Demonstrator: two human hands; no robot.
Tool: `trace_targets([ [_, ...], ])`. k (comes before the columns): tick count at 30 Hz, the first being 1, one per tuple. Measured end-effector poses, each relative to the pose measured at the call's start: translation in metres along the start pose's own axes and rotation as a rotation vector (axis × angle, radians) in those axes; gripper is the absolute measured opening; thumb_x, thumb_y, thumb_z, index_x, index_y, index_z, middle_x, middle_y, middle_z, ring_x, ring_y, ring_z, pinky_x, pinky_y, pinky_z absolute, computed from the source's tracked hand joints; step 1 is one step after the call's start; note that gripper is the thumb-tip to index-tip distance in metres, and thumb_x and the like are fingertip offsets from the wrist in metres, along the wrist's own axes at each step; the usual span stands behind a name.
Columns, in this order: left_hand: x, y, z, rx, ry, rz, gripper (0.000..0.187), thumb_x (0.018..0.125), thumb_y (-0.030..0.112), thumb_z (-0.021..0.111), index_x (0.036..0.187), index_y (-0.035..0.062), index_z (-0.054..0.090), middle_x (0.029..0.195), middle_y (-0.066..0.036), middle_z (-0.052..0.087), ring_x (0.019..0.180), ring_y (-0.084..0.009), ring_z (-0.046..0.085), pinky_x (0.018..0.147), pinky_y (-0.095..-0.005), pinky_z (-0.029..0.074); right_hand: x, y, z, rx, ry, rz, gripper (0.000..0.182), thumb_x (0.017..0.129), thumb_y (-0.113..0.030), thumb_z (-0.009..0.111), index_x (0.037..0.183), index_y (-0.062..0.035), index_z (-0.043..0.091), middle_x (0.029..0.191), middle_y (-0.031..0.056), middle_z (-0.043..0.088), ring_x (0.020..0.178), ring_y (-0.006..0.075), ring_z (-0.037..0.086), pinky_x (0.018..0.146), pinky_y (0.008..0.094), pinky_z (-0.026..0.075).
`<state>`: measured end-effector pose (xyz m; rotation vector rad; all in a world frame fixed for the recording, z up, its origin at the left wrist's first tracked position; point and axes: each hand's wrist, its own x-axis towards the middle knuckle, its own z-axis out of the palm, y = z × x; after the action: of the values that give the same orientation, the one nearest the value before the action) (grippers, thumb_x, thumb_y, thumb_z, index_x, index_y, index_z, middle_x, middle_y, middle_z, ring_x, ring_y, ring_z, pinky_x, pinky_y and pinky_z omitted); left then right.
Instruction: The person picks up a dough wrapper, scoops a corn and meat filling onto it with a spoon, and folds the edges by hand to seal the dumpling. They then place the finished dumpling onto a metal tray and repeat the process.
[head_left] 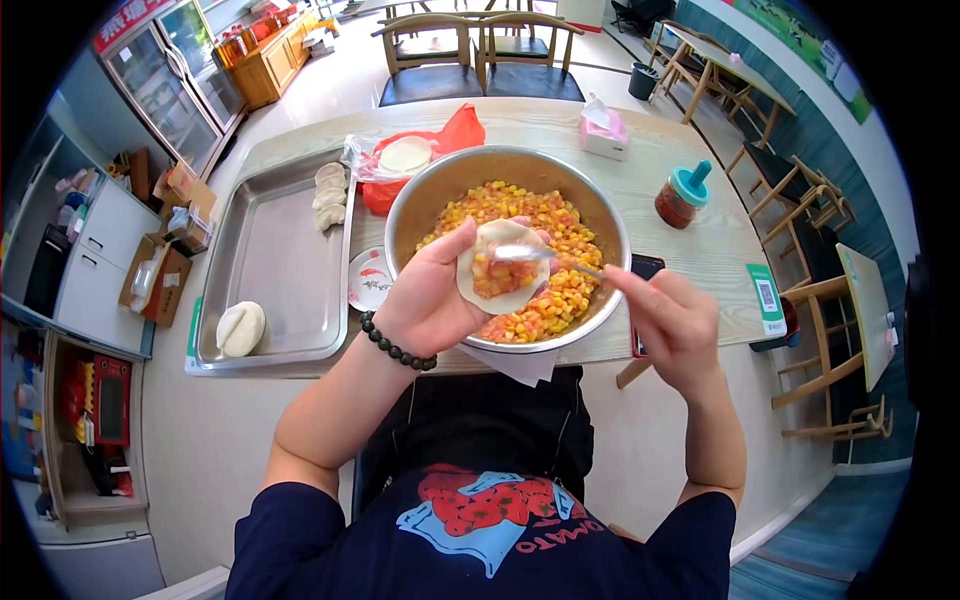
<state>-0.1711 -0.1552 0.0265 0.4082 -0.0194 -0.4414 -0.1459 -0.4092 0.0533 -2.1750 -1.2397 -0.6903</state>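
Note:
My left hand (pixel 425 292) is curled under a round dumpling wrapper (pixel 490 236), holding it over the big metal bowl (pixel 618 290). A mound of corn and pinkish meat filling (pixel 492 280) sits in the wrapper. Pinched in my right hand (pixel 672 325) is the handle of a metal spoon (pixel 522 253), its head touching the filling in the wrapper. More of the same filling (pixel 530 205) covers the bowl's bottom. At the tray's far right corner lie several folded dumplings (pixel 330 197) in a row.
The metal tray (pixel 285 250) holds white dough pieces (pixel 241 329) at its near left corner. Behind the bowl are a red plastic bag (pixel 455 130) and white wrappers (pixel 405 154). A small patterned dish (pixel 370 280), tissue pack (pixel 603 130), lidded jar (pixel 682 195) and phone (pixel 648 266) stand around it.

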Motion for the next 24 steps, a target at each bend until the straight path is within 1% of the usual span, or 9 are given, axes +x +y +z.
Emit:
trace_targets([
  [2,-0.001,0.001,-0.002,-0.02,-0.028,-0.014,0.049,0.1,0.033,0.031,0.137,-0.0001,0.031,0.14,-0.021,0.037,0.131,-0.034,0.036,0.109,-0.0481,0.03,0.003,-0.005,-0.007,0.057,-0.017,0.064,0.04,0.072,0.003,0.062,0.109,-0.0107,0.067,0.058,0.0044,0.044,0.052,0.0176,0.048,0.048,0.0309,0.041],
  [4,-0.001,0.001,-0.002,-0.038,-0.058,-0.03,0.05,0.1,0.033,0.03,0.137,-0.0003,0.03,0.14,-0.021,0.037,0.131,-0.0337,0.036,0.11,-0.0481,0.03,0.007,-0.009,-0.01,0.136,-0.131,-0.031,0.04,0.072,0.004,0.062,0.11,-0.0106,0.067,0.058,0.0049,0.046,0.052,0.0172,0.049,0.048,0.0307,0.041],
  [8,-0.004,-0.001,0.002,-0.046,0.005,-0.008,0.05,0.1,0.033,0.03,0.138,-0.0001,0.029,0.14,-0.021,0.037,0.13,-0.0333,0.037,0.11,-0.0477,0.029,0.006,-0.008,-0.002,0.086,-0.146,-0.008,0.04,0.073,0.002,0.063,0.11,-0.0112,0.067,0.06,0.0052,0.049,0.053,0.0175,0.051,0.047,0.0306,0.04],
  [11,-0.007,0.0,0.001,-0.046,-0.009,-0.014,0.05,0.1,0.033,0.031,0.138,0.0,0.029,0.14,-0.021,0.037,0.13,-0.033,0.037,0.11,-0.0467,0.029,0.007,-0.004,0.002,0.061,-0.006,-0.03,0.037,0.072,0.0,0.066,0.107,-0.0129,0.069,0.064,0.0043,0.049,0.056,0.0177,0.05,0.049,0.03,0.04],
  [14,-0.011,0.001,0.005,-0.032,-0.001,-0.023,0.049,0.1,0.034,0.03,0.135,0.0001,0.034,0.137,-0.019,0.041,0.128,-0.0313,0.039,0.108,-0.0456,0.031,0.011,0.003,0.003,-0.026,-0.04,-0.151,0.038,0.071,0.0,0.067,0.106,-0.013,0.069,0.064,0.0038,0.049,0.057,0.0174,0.05,0.049,0.0299,0.04],
  [16,-0.012,0.002,0.006,-0.009,0.021,-0.003,0.049,0.1,0.036,0.03,0.132,0.0003,0.038,0.133,-0.018,0.046,0.126,-0.0299,0.042,0.107,-0.0451,0.033,0.01,0.004,0.002,0.002,-0.022,-0.12,0.038,0.071,0.0,0.067,0.106,-0.013,0.069,0.064,0.0038,0.048,0.056,0.0175,0.05,0.049,0.03,0.04],
  [19,-0.011,0.002,0.003,-0.038,0.041,0.015,0.05,0.1,0.036,0.029,0.134,0.0011,0.037,0.135,-0.018,0.045,0.127,-0.0308,0.041,0.108,-0.0456,0.032,0.01,0.0,0.006,0.0,0.003,-0.068,0.039,0.07,0.001,0.066,0.106,-0.0131,0.069,0.063,0.0036,0.048,0.055,0.0174,0.05,0.049,0.0301,0.04],
  [21,-0.011,0.003,-0.002,-0.174,-0.132,0.024,0.052,0.1,0.034,0.033,0.139,-0.0009,0.028,0.141,-0.022,0.036,0.131,-0.0335,0.035,0.11,-0.0441,0.029,0.008,-0.003,0.008,-0.032,0.016,-0.051,0.039,0.07,0.002,0.065,0.106,-0.0131,0.069,0.063,0.0034,0.048,0.054,0.0172,0.05,0.049,0.0302,0.04],
  [24,-0.015,0.006,0.001,-0.128,-0.082,0.073,0.053,0.099,0.034,0.034,0.138,-0.0021,0.03,0.14,-0.023,0.036,0.132,-0.0344,0.034,0.111,-0.0438,0.028,0.005,-0.011,0.008,-0.037,0.037,-0.047,0.039,0.072,0.002,0.064,0.107,-0.0133,0.069,0.063,0.004,0.048,0.053,0.0168,0.05,0.048,0.0302,0.04],
])
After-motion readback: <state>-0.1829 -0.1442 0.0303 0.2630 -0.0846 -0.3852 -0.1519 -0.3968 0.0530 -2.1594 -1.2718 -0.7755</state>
